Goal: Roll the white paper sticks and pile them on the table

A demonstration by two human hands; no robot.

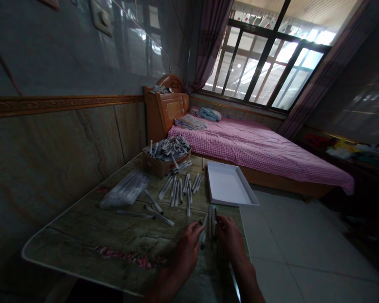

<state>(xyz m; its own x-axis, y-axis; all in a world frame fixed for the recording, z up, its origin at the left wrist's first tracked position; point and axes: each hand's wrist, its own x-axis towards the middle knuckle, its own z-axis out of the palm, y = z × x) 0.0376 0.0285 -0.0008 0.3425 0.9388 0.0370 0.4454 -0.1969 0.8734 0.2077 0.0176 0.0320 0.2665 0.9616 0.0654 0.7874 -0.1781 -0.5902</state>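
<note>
Near the table's right edge, my left hand pinches a pen between thumb and fingertips. My right hand is closed around a dark pen, mostly covered by its fingers. A few whitish pens stand nearly parallel between the two hands. Beyond them, small groups of similar pens lie on the table, several side by side. To the left, loose pens lie at angles beside a clear plastic bag. Fine details of the pens are blurred.
A cardboard box heaped with pens stands at the table's far end. A shallow white tray overhangs the right edge of the table. Behind is a bed with a pink checked cover; a tiled wall runs along the left.
</note>
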